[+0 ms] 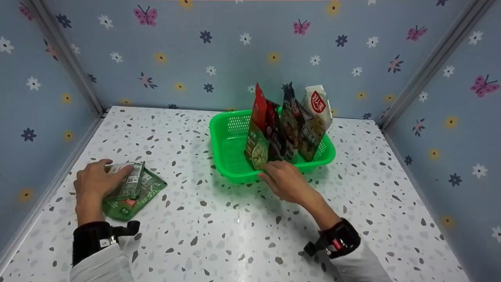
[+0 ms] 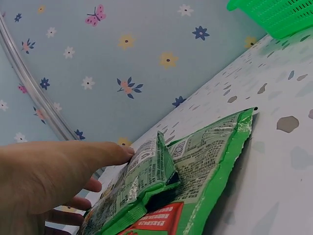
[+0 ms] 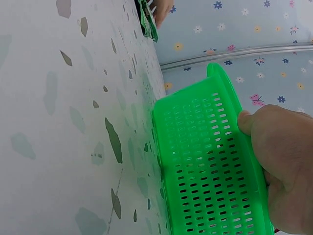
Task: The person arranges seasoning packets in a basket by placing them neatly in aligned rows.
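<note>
A small green seasoning packet [image 1: 131, 184] lies on top of a larger green packet [image 1: 150, 188] at the left of the table. My left hand [image 1: 96, 180] spans the small packet [image 2: 142, 171], its thumb touching the printed face and its other fingers extended along the far side. At the front rim of a green plastic basket [image 1: 235, 176], my right hand [image 1: 285, 182] grips the edge, with the thumb outside the rim [image 3: 244, 147] and the other fingers over it, partly hidden. A red and green packet [image 1: 256, 145] stands upright in the basket beside those fingers.
Also standing in the basket are a dark packet [image 1: 290, 121] and a white-topped packet [image 1: 317, 113]. Flower-patterned panels [image 1: 235, 51] enclose the speckled white table [image 1: 219, 235] at the back and both sides.
</note>
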A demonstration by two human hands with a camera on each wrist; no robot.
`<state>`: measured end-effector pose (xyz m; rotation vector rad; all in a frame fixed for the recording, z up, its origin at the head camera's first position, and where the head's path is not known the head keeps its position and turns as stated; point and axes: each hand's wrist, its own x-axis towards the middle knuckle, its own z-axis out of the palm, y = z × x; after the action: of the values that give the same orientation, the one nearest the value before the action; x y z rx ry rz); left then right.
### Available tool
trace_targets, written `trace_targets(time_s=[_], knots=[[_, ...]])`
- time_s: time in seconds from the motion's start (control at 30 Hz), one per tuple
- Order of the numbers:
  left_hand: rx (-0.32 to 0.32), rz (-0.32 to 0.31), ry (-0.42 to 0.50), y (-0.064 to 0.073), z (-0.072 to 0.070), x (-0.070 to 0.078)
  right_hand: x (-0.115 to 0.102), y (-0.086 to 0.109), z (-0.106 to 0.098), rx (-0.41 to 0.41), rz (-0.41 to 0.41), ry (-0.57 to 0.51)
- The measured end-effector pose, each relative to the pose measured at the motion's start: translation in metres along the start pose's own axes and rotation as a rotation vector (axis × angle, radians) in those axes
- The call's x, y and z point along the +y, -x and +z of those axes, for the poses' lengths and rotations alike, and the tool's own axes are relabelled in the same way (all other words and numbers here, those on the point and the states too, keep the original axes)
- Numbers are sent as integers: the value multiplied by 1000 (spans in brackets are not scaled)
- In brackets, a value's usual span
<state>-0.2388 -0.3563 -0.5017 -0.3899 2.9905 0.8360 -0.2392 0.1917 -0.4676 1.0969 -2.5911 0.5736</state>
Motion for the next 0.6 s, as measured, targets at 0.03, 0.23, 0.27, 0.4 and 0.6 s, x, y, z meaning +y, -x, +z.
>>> trace_targets(time_s=[0.03, 0.23, 0.27, 0.4, 0.6], knots=[[-6, -5, -4, 0, 0, 0, 0, 0, 0, 2, -2, 0], [-23, -48, 9, 1, 0, 1, 1, 0, 0, 7, -8, 13], [-24, -61, 19, 1, 0, 1, 0, 0, 0, 5, -6, 12], [-8, -97, 51, 2, 0, 1, 0, -1, -1, -4, 6, 5], [-31, -166, 102, 3, -2, 2, -1, 0, -1, -7, 10, 6]])
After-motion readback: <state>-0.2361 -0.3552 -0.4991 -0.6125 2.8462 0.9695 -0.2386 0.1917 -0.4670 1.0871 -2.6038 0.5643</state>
